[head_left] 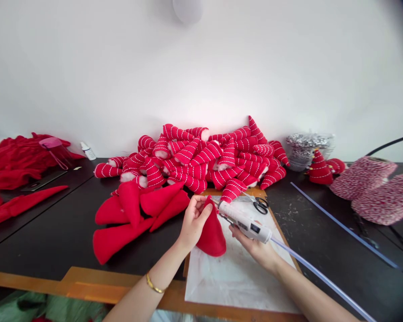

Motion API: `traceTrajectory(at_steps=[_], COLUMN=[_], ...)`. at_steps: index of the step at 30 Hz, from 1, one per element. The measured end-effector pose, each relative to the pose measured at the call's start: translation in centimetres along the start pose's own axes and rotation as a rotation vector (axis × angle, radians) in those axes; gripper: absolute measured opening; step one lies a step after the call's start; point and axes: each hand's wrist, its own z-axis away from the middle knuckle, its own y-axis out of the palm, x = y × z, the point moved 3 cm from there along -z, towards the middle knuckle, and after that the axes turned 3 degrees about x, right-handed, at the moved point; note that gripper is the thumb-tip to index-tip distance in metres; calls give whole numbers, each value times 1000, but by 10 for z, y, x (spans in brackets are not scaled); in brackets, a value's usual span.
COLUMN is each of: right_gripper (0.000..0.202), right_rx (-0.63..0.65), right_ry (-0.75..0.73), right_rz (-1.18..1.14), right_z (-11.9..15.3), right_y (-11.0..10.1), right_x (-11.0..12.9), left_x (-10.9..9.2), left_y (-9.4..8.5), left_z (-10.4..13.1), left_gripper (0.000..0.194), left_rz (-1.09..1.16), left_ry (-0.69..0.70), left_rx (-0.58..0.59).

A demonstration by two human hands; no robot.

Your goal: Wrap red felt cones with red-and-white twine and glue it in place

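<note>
left hand [192, 226] pinches a soft red felt cone [213, 237]; right hand [251, 248] grasps a white glue gun [243, 221]; striped fabric cones [206, 154] heap far.

I couldn't read white bottle [88, 151]; bottom edge cut 1 glue stick [322, 276], left edge red cloth heap [18, 158].

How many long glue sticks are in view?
2: one glue stick runs from the back of the white glue gun; a second glue stick lies on the black table, right of the white sheet. More could be hidden under the piles.
</note>
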Motion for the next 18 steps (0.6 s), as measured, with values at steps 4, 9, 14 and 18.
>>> traceTrajectory(at_steps=[4, 9, 14, 18], right_gripper=[33, 32, 32, 33], right_rx=[4, -11, -15, -23], right_ry=[6, 14, 7, 30], right_rz=[-17, -27, -22, 2], right_z=[0, 0, 1, 2], right_y=[0, 0, 1, 1], right_x=[1, 4, 1, -2], left_x=[0, 0, -2, -1], left_y=[0, 0, 0, 0], left_z=[0, 0, 1, 1], left_gripper=[27, 27, 27, 28], left_rz=[-7, -10, -3, 0], left_ry=[-5, -5, -2, -10], left_rx=[-1, -4, 0, -2])
